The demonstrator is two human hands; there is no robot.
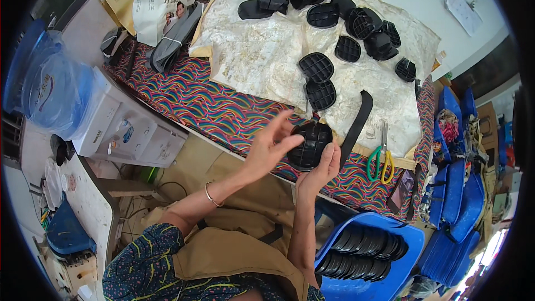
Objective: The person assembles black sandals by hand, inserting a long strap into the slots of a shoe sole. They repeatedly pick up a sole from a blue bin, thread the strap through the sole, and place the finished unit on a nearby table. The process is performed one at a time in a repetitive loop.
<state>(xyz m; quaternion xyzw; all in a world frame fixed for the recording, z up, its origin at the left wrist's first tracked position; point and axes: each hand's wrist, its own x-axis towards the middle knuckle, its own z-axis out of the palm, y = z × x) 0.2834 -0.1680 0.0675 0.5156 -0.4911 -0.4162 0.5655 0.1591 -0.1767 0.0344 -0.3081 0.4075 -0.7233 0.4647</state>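
In my right hand (319,174) is a black rounded plastic shell (310,147) with a grid of ribs, gripped at its right and lower edge. My left hand (266,149) reaches over its left side with fingers apart, the thumb on or just above the ribs. A small reddish bit shows at the shell's top edge. Just right of my right hand lies a black strap (356,125); whether it joins the shell I cannot tell. Two similar ribbed shells (316,68) lie beyond my hands, one overlapping the other.
Several more black shells (323,15) are scattered over a stained white sheet (251,61). Scissors (381,161) with green and yellow handles lie at right, near a phone (400,192). A blue bin (365,218) of stacked black pieces stands below. A water dispenser (122,128) is at left.
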